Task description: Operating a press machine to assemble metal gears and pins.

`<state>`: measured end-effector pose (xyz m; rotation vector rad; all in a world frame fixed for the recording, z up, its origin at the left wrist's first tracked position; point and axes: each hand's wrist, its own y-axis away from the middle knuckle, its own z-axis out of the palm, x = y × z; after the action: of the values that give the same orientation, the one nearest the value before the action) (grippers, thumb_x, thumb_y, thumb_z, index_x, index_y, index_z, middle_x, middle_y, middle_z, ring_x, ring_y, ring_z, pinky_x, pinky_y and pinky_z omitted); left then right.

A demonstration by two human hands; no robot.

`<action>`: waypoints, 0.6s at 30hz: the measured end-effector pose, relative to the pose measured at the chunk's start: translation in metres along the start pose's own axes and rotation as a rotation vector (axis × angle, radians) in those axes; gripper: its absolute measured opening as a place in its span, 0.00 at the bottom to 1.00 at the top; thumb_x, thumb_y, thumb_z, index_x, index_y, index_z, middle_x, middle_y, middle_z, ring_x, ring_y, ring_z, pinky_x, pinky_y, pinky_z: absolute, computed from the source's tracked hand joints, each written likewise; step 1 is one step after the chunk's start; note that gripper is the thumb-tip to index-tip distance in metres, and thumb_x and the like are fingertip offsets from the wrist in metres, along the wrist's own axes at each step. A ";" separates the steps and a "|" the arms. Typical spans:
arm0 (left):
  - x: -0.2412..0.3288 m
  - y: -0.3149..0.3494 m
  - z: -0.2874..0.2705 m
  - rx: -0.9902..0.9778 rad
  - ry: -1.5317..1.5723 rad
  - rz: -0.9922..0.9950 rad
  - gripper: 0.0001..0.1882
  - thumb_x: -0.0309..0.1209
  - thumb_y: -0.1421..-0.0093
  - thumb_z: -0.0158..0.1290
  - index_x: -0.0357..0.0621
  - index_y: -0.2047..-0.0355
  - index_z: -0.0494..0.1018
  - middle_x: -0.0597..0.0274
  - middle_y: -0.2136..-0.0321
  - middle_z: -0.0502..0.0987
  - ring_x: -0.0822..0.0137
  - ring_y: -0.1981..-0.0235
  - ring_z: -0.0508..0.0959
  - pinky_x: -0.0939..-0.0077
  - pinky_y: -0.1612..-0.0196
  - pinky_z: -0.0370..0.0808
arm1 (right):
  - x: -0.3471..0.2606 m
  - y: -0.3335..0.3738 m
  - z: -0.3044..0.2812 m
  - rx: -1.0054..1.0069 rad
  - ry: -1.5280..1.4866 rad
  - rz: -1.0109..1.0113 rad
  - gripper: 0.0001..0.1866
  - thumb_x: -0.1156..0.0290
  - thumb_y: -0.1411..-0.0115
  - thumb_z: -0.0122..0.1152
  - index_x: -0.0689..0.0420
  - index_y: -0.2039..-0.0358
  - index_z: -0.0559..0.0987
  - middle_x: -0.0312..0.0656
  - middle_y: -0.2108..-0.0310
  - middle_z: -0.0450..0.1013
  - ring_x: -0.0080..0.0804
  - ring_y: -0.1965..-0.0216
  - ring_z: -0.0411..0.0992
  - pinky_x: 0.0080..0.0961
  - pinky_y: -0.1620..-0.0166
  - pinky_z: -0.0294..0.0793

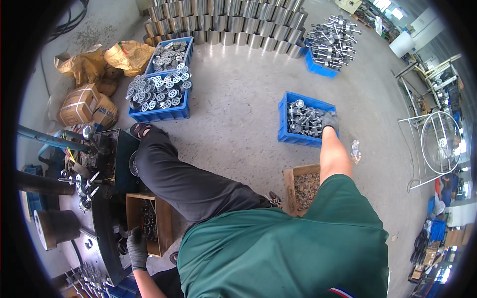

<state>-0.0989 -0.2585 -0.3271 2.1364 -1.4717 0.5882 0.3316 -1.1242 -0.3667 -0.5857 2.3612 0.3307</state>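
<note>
My right arm stretches forward to a blue crate point(304, 141) of shiny metal parts point(304, 119). At the crate's right end my right hand point(330, 119), in a grey glove, touches or hovers over these parts; its fingers cannot be made out. My left hand point(136, 248), gloved too, is at the near left side of a wooden box point(164, 226) with small dark parts point(149, 218) inside. Its fingers point toward the box, and I cannot see whether they hold anything. Left of the box stands a machine point(99, 233) with a metal fixture point(83, 188) on top.
Two blue crates of wheel-shaped metal parts point(161, 92) stand ahead left, beside sacks point(129, 57) and a carton point(79, 104). Steel cylinders point(228, 25) are stacked at the back. Another full blue crate point(320, 69) is far right. A wooden tray point(289, 186) sits below my right arm.
</note>
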 end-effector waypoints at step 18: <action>0.090 0.012 -0.039 0.060 -0.104 -0.061 0.20 0.27 0.42 0.59 0.50 0.48 0.79 0.52 0.53 0.80 0.48 0.50 0.80 0.57 0.45 0.77 | -0.235 0.539 -0.014 -1.226 -0.826 -2.067 0.18 0.79 0.44 0.68 0.61 0.52 0.78 0.48 0.57 0.78 0.44 0.57 0.79 0.36 0.53 0.80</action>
<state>-0.0833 -0.3048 -0.2417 2.2806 -1.4540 0.5125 0.2169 -0.5869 -0.1576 -2.2666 -0.1785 0.6733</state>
